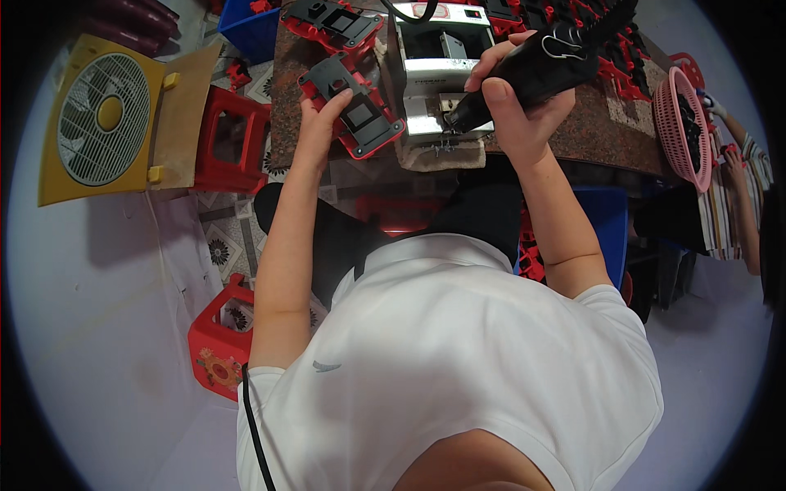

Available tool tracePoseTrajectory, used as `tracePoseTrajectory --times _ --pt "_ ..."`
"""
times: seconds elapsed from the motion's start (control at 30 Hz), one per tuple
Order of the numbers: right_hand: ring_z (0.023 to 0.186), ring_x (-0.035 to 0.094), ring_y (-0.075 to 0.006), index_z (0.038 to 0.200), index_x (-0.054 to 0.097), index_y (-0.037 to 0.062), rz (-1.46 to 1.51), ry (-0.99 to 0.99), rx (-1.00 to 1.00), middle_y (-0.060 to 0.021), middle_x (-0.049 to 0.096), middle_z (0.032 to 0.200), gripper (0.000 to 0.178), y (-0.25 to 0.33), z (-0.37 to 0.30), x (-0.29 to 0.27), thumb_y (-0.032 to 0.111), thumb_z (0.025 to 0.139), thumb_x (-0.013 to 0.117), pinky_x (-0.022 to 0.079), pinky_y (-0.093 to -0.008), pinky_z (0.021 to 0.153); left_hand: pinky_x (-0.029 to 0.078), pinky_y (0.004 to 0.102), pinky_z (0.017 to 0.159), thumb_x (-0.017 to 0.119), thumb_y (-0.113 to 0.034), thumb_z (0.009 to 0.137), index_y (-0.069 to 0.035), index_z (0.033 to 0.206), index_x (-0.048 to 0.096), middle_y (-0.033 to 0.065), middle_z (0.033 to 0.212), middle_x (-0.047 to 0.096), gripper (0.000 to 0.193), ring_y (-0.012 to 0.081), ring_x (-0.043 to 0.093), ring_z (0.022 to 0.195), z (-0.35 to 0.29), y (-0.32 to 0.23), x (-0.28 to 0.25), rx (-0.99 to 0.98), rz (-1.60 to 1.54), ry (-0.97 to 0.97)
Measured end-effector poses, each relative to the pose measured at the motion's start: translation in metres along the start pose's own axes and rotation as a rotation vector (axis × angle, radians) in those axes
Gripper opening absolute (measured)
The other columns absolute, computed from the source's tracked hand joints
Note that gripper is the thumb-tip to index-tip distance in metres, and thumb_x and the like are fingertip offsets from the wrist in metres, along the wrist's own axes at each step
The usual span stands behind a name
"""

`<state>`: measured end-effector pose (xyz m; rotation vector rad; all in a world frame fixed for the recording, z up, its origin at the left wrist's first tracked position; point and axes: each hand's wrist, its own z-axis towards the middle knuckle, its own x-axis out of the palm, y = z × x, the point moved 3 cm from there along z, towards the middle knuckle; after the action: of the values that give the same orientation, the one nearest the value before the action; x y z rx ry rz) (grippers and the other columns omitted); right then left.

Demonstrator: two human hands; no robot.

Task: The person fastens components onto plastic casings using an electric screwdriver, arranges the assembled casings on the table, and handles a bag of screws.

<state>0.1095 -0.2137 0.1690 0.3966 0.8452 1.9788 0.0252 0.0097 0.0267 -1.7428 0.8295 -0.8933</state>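
My left hand [319,123] grips the left side of a red and black plastic housing [354,110], thumb on its dark face, close to the table's front edge. A similar housing [340,24] lies just beyond it. My right hand [528,106] is wrapped round a black electric screwdriver [536,69], tilted with its tip down and to the left. That tip is at the front of a silver screw feeder [442,74], where several small screws [444,148] show. Whether the tip has a screw on it, I cannot tell.
More red and black parts [622,78] cover the table's right side. A pink basket [684,131] of black pieces stands at its right end, near another person's hand [734,155]. A beige cloth [442,157] lies under the feeder. Left are a yellow fan [102,119] and red stools [229,135].
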Motion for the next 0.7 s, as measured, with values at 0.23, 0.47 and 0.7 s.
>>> tracePoseTrajectory --times 0.23,0.47,0.7 --pt "0.065 0.059 -0.0163 0.116 0.043 -0.0006 -0.001 -0.028 -0.021 -0.0128 0.06 0.08 0.046 -0.0009 -0.0022 -0.0054 0.019 0.083 0.069 0.051 -0.0283 0.06 0.045 0.0415 0.093 0.068 -0.036 0.08 -0.01 0.134 0.031 0.0089 0.124 0.048 0.07 0.0223 0.05 0.115 0.0008 0.0006 -0.0008 -0.005 0.026 -0.007" --pt "0.064 0.059 -0.0167 0.116 0.043 -0.0005 -0.012 -0.034 -0.05 -0.0134 0.06 0.08 0.045 -0.001 -0.0024 -0.0061 0.019 0.083 0.068 0.051 -0.0288 0.06 0.05 0.0361 0.086 0.072 -0.029 0.077 -0.005 0.128 0.032 0.0138 0.119 0.051 0.069 0.0229 0.056 0.105 -0.0005 -0.0023 -0.0003 0.01 0.002 -0.042" --pt "0.065 0.059 -0.0167 0.116 0.042 -0.0009 -0.042 -0.021 -0.037 -0.0134 0.059 0.08 0.047 -0.0002 -0.0032 -0.0069 0.02 0.083 0.069 0.051 -0.0288 0.061 0.044 0.0446 0.093 0.068 -0.039 0.079 -0.011 0.133 0.032 0.01 0.126 0.047 0.071 0.0241 0.048 0.117 -0.0014 -0.0024 0.0018 -0.005 0.039 -0.003"
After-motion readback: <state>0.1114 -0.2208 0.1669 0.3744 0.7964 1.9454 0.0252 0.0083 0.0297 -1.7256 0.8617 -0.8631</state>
